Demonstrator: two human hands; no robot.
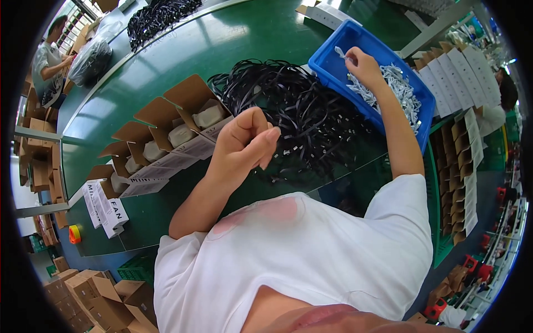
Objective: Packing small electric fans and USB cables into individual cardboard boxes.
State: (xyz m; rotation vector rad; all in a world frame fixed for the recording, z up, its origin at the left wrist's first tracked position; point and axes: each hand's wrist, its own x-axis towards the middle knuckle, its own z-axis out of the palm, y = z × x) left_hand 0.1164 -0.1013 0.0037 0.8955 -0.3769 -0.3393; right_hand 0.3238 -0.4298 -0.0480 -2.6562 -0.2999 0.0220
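Note:
My right hand [363, 67] reaches over a blue plastic bin [331, 51] at the upper right. Its fingers pinch a small whitish piece [340, 52], which looks like one of the white bundled cables [408, 91] heaped in that bin. In front of my chest, my left hand [244, 139] is raised with fingers curled and thumb laid forward. What it holds, if anything, is hidden. Just beyond it spreads a tangled pile of black straps [294, 105] with small shiny ends. To its left stands a row of open cartons [175, 141] with wrapped whitish items inside.
Two white printed boxes [105, 208] lie at the green table's left end, near an orange tape roll [74, 234]. More open cartons [461, 166] fill a green crate on the right. Another black strap heap [161, 22] lies far back. A co-worker [47, 66] stands far left.

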